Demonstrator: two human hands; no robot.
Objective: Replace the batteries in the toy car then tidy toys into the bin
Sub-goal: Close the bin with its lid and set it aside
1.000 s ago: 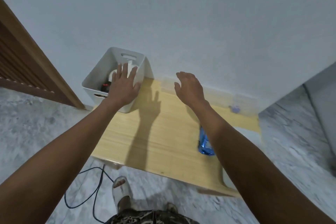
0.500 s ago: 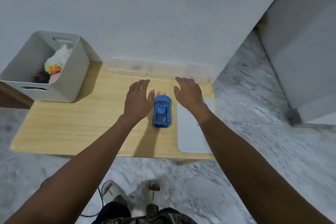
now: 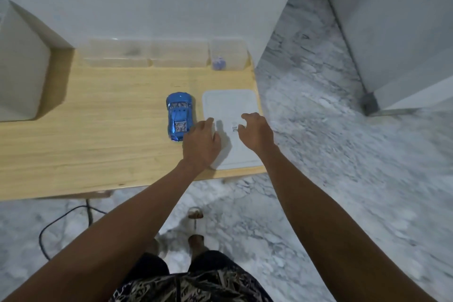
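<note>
Blue toy car [image 3: 179, 116] on wooden table [image 3: 98, 135], just L of white mat [image 3: 228, 105]. L hand [image 3: 201, 145] and R hand [image 3: 256, 133] over mat, fingers loose, holding nothing. Bin [image 3: 19, 68] far L. Clear containers [image 3: 147, 54] along wall, nothing blocking car.

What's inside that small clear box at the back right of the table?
A small bluish-purple round object sits in the clear box; blur hides what it is.
</note>
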